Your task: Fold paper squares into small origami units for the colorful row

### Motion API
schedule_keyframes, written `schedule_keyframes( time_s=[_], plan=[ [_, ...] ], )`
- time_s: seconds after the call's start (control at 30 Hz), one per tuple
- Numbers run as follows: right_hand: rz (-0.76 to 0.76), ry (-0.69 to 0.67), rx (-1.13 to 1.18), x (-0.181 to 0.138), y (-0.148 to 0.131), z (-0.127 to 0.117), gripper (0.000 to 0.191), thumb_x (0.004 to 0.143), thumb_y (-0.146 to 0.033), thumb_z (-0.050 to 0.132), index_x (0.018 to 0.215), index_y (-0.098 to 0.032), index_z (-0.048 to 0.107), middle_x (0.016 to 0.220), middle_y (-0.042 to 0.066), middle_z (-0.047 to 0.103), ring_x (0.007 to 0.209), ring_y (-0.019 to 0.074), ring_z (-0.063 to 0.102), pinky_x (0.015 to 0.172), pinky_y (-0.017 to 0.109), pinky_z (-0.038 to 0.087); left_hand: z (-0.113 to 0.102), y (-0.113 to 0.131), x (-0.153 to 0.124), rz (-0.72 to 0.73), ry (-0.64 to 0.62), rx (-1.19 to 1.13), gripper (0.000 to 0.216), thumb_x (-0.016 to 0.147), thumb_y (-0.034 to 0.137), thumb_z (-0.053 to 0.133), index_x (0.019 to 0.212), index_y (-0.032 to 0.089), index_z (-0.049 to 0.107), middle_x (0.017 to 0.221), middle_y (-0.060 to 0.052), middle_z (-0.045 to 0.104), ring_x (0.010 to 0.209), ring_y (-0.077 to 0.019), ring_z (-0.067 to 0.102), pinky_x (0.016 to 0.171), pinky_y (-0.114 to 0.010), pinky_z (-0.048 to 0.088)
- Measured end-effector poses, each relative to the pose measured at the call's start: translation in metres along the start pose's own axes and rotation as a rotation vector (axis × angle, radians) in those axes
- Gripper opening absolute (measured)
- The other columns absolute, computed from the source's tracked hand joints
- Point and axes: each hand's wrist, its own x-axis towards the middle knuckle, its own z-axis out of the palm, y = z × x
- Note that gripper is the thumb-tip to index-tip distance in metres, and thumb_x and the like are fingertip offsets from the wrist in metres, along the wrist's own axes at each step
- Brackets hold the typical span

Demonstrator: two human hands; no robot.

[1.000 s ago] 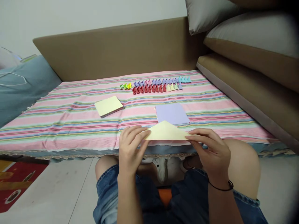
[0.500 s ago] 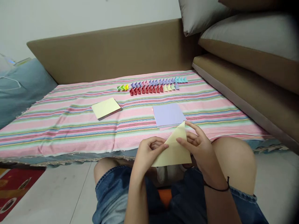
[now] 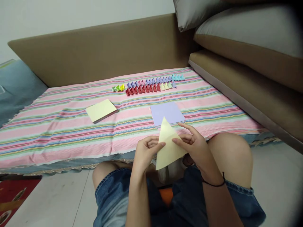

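A pale yellow sheet of folding paper (image 3: 168, 146), folded into a triangle, is held up over my lap with its point away from me. My left hand (image 3: 147, 149) pinches its left edge, thumb on top. At the right edge my right hand (image 3: 191, 140) grips it between thumb and fingers, the index finger stretched out past the paper. Just beyond lies a stack of lilac paper (image 3: 166, 113) on the striped cloth, partly covered by the triangle's tip. The fingertips under the sheet are hidden.
Rows of small folded paper pieces, among them red ones (image 3: 143, 90), stand farther back on the striped cloth (image 3: 71, 126). A pale yellow paper stack (image 3: 101, 110) lies to the left. Cushions (image 3: 236, 63) are piled at the right, against a brown backrest (image 3: 99, 50).
The yellow triangle has been turned counter-clockwise, so its tip has swung left. My right index finger has come off the tip. The view has shifted slightly.
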Motion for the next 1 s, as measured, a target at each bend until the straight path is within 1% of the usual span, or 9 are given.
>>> schedule_keyframes(
  time_s=[0.1, 0.27, 0.37, 0.43, 0.57, 0.67, 0.73, 0.83, 1.0],
  plan=[
    [-0.056, 0.024, 0.086, -0.001, -0.004, 0.003, 0.063, 0.066, -0.029, 0.076, 0.124, -0.026, 0.049, 0.088, 0.002, 0.072, 0.076, 0.0163, 0.066, 0.064, 0.024, 0.051, 0.001, -0.003, 0.002, -0.018, -0.03, -0.05, 0.021, 0.06, 0.026, 0.079, 0.074, 0.012, 0.071, 0.07, -0.006, 0.071, 0.064, -0.014, 0.064, 0.065, -0.023, 0.049],
    [-0.016, -0.067, 0.177, -0.001, -0.003, 0.004, 0.059, 0.063, -0.023, 0.079, 0.116, -0.026, 0.054, 0.097, 0.002, 0.07, 0.089, 0.017, 0.065, 0.079, 0.028, 0.051, 0.01, -0.008, 0.008, 0.045, 0.299, -0.331, 0.023, 0.054, 0.026, 0.082, 0.057, 0.014, 0.062, 0.056, 0.001, 0.065, 0.052, -0.0076, 0.058, 0.055, -0.017, 0.046],
    [0.056, -0.181, 0.135, 0.002, 0.004, 0.005, 0.047, 0.063, -0.023, 0.079, 0.107, -0.022, 0.061, 0.093, 0.002, 0.071, 0.086, 0.016, 0.065, 0.077, 0.027, 0.05, 0.016, -0.007, 0.01, 0.036, 0.395, -0.538, 0.03, 0.051, 0.028, 0.083, 0.054, 0.014, 0.057, 0.052, 0.004, 0.059, 0.048, -0.0048, 0.054, 0.051, -0.015, 0.044],
    [0.069, -0.177, 0.147, 0.005, 0.01, 0.009, 0.034, 0.064, -0.023, 0.078, 0.096, -0.019, 0.067, 0.087, 0.002, 0.071, 0.079, 0.0133, 0.064, 0.072, 0.023, 0.05, 0.019, -0.006, 0.01, 0.021, 0.397, -0.656, 0.03, 0.051, 0.028, 0.084, 0.056, 0.013, 0.058, 0.053, 0.005, 0.057, 0.049, -0.0039, 0.054, 0.051, -0.014, 0.044],
    [0.009, 0.04, 0.409, 0.007, 0.02, 0.026, 0.019, 0.068, -0.023, 0.075, 0.086, -0.022, 0.07, 0.078, -0.003, 0.07, 0.066, 0.0069, 0.059, 0.064, 0.017, 0.049, 0.025, -0.005, 0.009, -0.005, 0.376, -0.76, 0.028, 0.051, 0.024, 0.084, 0.06, 0.013, 0.059, 0.057, 0.003, 0.059, 0.055, -0.0044, 0.057, 0.053, -0.013, 0.045],
    [0.015, 0.02, 0.561, 0.004, 0.024, 0.043, 0.014, 0.069, -0.023, 0.075, 0.082, -0.022, 0.072, 0.079, -0.003, 0.071, 0.068, 0.0087, 0.061, 0.067, 0.02, 0.05, 0.031, -0.007, 0.007, 0.001, 0.361, -0.732, 0.024, 0.054, 0.022, 0.083, 0.062, 0.012, 0.062, 0.061, 0.001, 0.062, 0.057, -0.0053, 0.058, 0.057, -0.014, 0.046],
    [0.043, -0.005, 0.57, 0.001, 0.025, 0.053, 0.015, 0.067, -0.023, 0.076, 0.081, -0.021, 0.072, 0.079, -0.001, 0.071, 0.073, 0.0128, 0.063, 0.07, 0.025, 0.052, 0.034, -0.009, 0.006, 0.031, 0.329, -0.697, 0.022, 0.056, 0.023, 0.082, 0.062, 0.011, 0.063, 0.058, 0.001, 0.062, 0.054, -0.0054, 0.057, 0.056, -0.016, 0.045],
    [0.005, 0.084, 0.531, -0.002, 0.024, 0.061, 0.016, 0.065, -0.024, 0.076, 0.08, -0.02, 0.073, 0.08, 0.001, 0.072, 0.077, 0.0166, 0.065, 0.075, 0.031, 0.052, 0.038, -0.011, 0.005, 0.077, 0.274, -0.646, 0.019, 0.058, 0.021, 0.08, 0.06, 0.012, 0.064, 0.053, 0.002, 0.059, 0.051, -0.0055, 0.054, 0.055, -0.017, 0.044],
    [-0.039, 0.154, 0.404, 0.001, 0.021, 0.055, 0.024, 0.064, -0.026, 0.077, 0.085, -0.018, 0.072, 0.083, 0.004, 0.073, 0.077, 0.0198, 0.066, 0.075, 0.035, 0.052, 0.033, -0.006, 0.005, 0.106, 0.276, -0.619, 0.023, 0.058, 0.018, 0.079, 0.079, 0.015, 0.069, 0.076, -0.002, 0.071, 0.063, -0.0082, 0.061, 0.06, -0.018, 0.045]
  ],
)
